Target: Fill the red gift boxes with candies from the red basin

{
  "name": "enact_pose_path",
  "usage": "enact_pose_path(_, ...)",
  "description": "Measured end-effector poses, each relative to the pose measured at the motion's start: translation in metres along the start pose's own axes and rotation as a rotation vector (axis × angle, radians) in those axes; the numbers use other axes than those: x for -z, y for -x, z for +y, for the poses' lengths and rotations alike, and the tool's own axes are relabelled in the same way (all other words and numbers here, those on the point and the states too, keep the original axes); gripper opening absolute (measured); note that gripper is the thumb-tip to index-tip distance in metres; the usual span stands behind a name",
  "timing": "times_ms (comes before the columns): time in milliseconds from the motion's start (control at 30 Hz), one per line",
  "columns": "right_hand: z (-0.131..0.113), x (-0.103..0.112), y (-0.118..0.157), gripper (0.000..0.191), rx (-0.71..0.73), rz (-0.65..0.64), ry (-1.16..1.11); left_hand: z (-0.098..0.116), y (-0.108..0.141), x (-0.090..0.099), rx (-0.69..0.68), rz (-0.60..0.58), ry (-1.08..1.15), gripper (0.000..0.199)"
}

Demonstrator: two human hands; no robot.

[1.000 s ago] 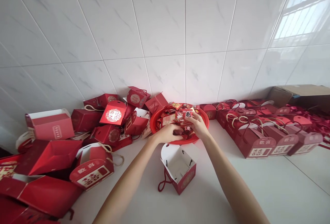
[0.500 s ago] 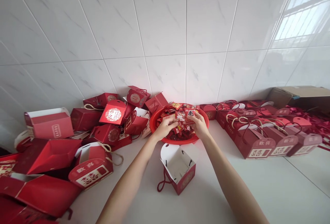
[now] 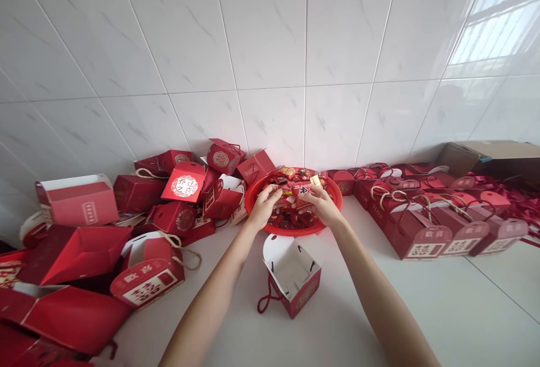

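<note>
A red bowl (image 3: 251, 204) full of red-wrapped candies stands against the wall, and both hands are over it. My left hand (image 3: 265, 205) is closed at the left side of the bowl, its fingertips on small wrappers I cannot make out. On the right, my right hand (image 3: 323, 204) grips a red candy packet (image 3: 302, 189) with dark lettering between thumb and fingers. In front of the bowl, an open red box (image 3: 295, 277) with a white inside and a dark red cord handle sits on the table, untouched; its inside looks bare.
Many red boxes (image 3: 90, 204) lie heaped at the left. Rows of closed red boxes (image 3: 422, 237) with cord handles stand at the right. Behind them are a cardboard box (image 3: 493, 150) and dark red ribbons (image 3: 514, 198). A tiled wall (image 3: 270, 125) bounds the back.
My left hand has moved slightly up over the candies. My right hand has shifted slightly, and the lettered packet is now lower and further left, nearer the bowl's middle.
</note>
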State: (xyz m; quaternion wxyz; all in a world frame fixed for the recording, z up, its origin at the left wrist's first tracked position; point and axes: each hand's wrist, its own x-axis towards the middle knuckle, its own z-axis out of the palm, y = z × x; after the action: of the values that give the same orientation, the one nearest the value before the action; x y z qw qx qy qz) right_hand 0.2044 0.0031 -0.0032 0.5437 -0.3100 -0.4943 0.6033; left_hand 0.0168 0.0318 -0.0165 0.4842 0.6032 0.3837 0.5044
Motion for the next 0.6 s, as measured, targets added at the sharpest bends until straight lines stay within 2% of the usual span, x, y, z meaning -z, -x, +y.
enact_pose_path(200, 0.0019, 0.0006, -0.0011, 0.037, 0.018, 0.025, -0.009, -0.0036, -0.0002, -0.0020, -0.030, 0.066, -0.014, 0.040)
enact_pose_path(433, 0.0020, 0.0011, -0.0012, 0.038, 0.011, -0.051, 0.041, -0.0042, 0.0012, -0.0040, -0.088, 0.105, -0.074, 0.034)
enact_pose_path(600, 0.0038, 0.0028, -0.0020, 0.038, 0.006, -0.072, 0.053, 0.0019, 0.0047, -0.0064, -0.145, 0.063, -0.097, 0.033)
